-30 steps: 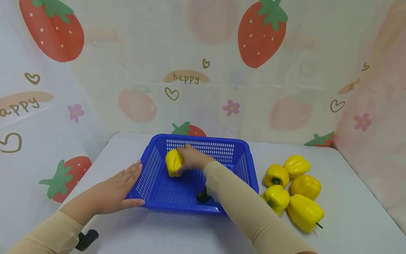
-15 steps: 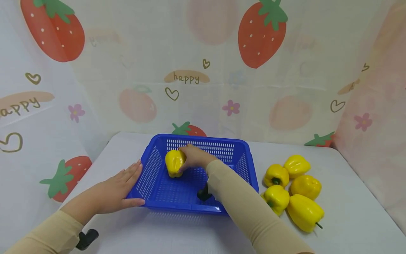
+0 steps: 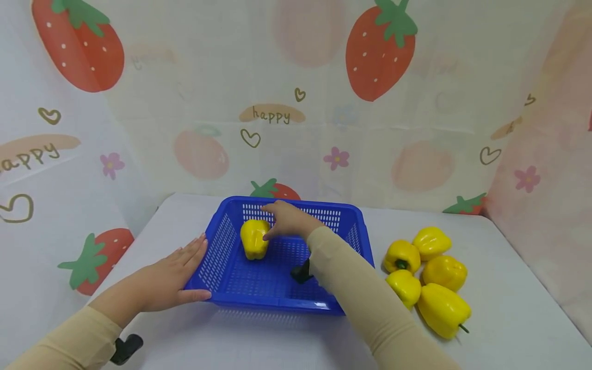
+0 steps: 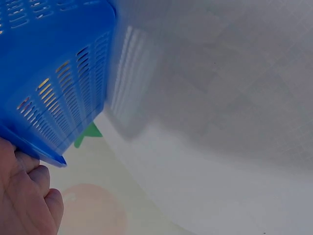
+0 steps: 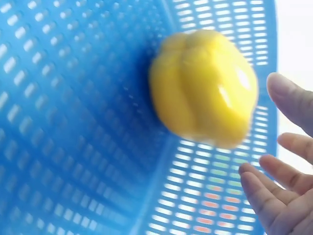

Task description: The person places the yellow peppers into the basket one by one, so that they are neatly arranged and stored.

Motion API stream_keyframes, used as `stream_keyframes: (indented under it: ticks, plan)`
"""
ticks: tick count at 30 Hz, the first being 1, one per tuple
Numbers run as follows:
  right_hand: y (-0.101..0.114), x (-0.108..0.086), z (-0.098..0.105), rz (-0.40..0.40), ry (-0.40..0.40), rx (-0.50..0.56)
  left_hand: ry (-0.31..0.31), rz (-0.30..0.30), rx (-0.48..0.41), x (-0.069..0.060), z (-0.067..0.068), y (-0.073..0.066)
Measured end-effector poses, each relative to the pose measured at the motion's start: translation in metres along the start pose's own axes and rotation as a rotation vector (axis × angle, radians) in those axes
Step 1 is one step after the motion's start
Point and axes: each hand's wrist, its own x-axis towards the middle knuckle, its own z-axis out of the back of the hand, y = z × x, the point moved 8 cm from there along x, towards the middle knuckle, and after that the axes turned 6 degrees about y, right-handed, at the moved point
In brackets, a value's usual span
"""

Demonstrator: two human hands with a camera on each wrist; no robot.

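A yellow bell pepper (image 3: 254, 239) sits in the left part of a blue plastic basket (image 3: 273, 302) with slotted walls. My right hand (image 3: 291, 221) is just up and to the right of it, thumb and fingers spread apart. The right wrist view shows a gap between those fingers (image 5: 281, 171) and the pepper (image 5: 203, 90). At the basket's left side, my left hand (image 3: 168, 275) lies against the rim with its fingers straight and the thumb along the front corner. In the left wrist view only part of that hand (image 4: 29, 196) shows, touching the rim.
Several more yellow bell peppers (image 3: 444, 308) lie clustered on the white table (image 3: 513, 288) to the right of the basket. Behind stands a cloth backdrop (image 3: 314, 144) printed with strawberries. A black wrist-camera piece (image 3: 301, 271) hangs below the right wrist over the basket.
My right hand has let go of the bell pepper and lifted up and to the right, leaving it in the basket. The left hand has stayed on the rim.
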Motion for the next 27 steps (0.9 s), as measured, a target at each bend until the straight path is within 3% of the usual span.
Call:
stream_keyframes:
  ticks: [14,19,27]
  plan:
    - [0.010,-0.029,0.038,0.134,0.015,0.008,-0.001,0.000,-0.005,0.000,0.001,-0.001]
    - [0.010,-0.044,0.048,0.124,0.034,0.037,-0.001,-0.003,-0.005,0.000,0.003,-0.001]
    - [0.006,-0.068,0.067,0.129,-0.012,0.039,0.003,-0.008,0.000,0.000,0.003,-0.001]
